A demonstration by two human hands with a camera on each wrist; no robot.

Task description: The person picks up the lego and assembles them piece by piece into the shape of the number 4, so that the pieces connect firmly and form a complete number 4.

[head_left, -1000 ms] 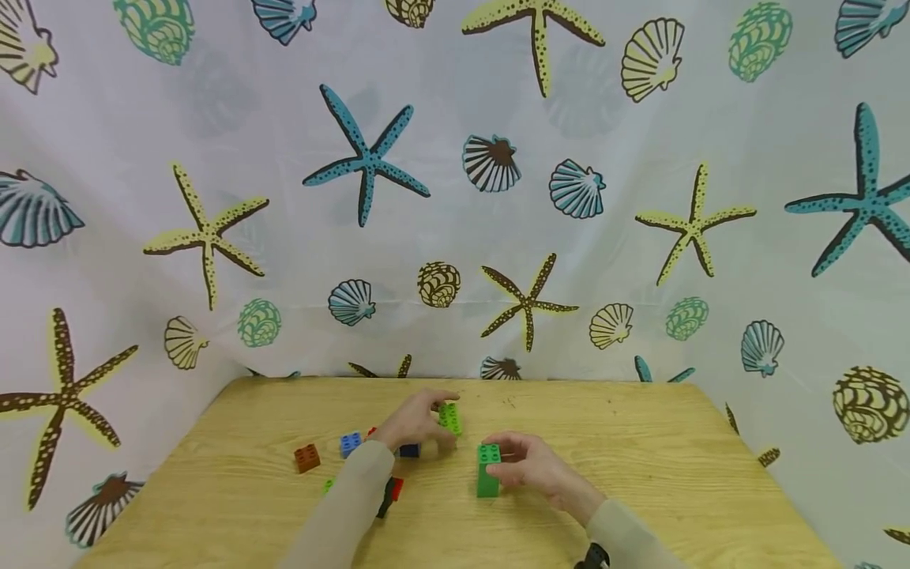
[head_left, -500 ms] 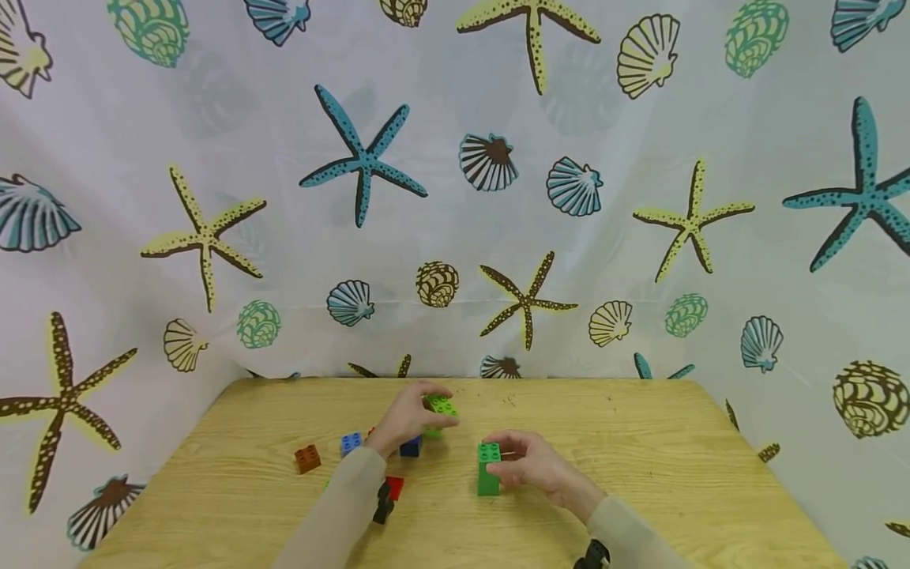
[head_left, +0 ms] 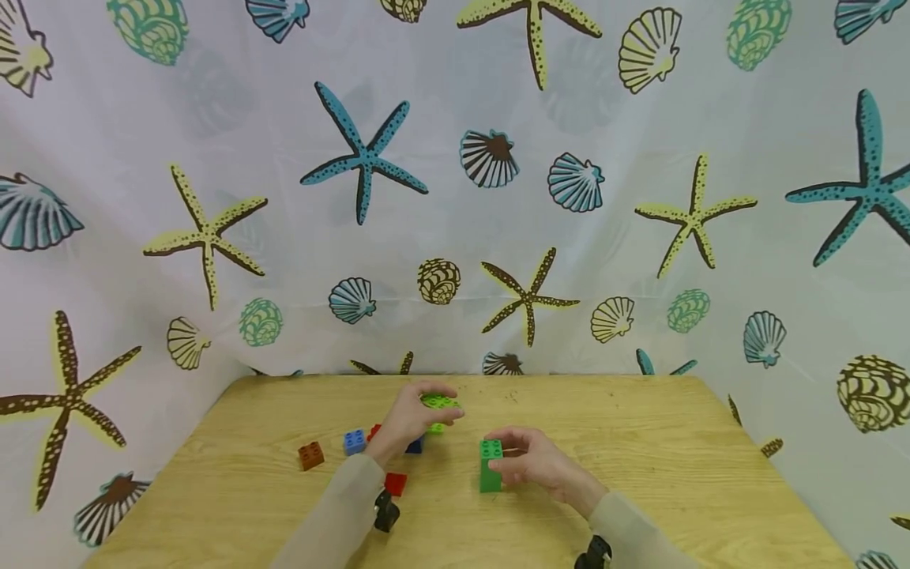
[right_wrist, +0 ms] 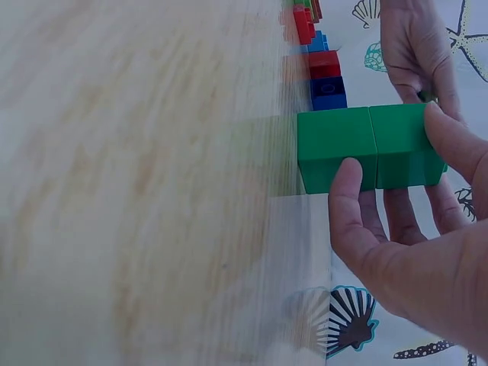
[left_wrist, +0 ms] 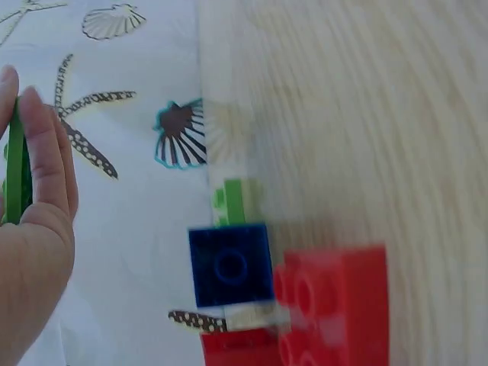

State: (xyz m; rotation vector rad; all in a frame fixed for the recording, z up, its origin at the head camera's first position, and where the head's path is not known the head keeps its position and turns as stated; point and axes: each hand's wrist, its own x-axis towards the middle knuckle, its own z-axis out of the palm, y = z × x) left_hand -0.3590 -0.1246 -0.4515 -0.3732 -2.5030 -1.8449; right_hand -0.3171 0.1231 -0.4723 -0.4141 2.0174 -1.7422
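Observation:
My left hand (head_left: 408, 419) holds a light green brick (head_left: 441, 402) lifted above the wooden table (head_left: 640, 458), near its middle back. In the left wrist view the fingers (left_wrist: 42, 160) lie along that brick (left_wrist: 15, 175). My right hand (head_left: 529, 460) grips the top of an upright stack of two dark green bricks (head_left: 490, 466) standing on the table. The right wrist view shows thumb and fingers (right_wrist: 351, 206) wrapped round the stack (right_wrist: 370, 146).
Loose bricks lie left of the hands: a brown one (head_left: 310, 455), a light blue one (head_left: 354, 441), a dark blue one (head_left: 415, 446), a red one (head_left: 395, 483) and a small light green one (head_left: 436, 428). A seashell-print curtain (head_left: 455, 197) backs the table.
My left hand has raised the light green brick off the table and turned it flatter. The right hand and the green stack have stayed in place.

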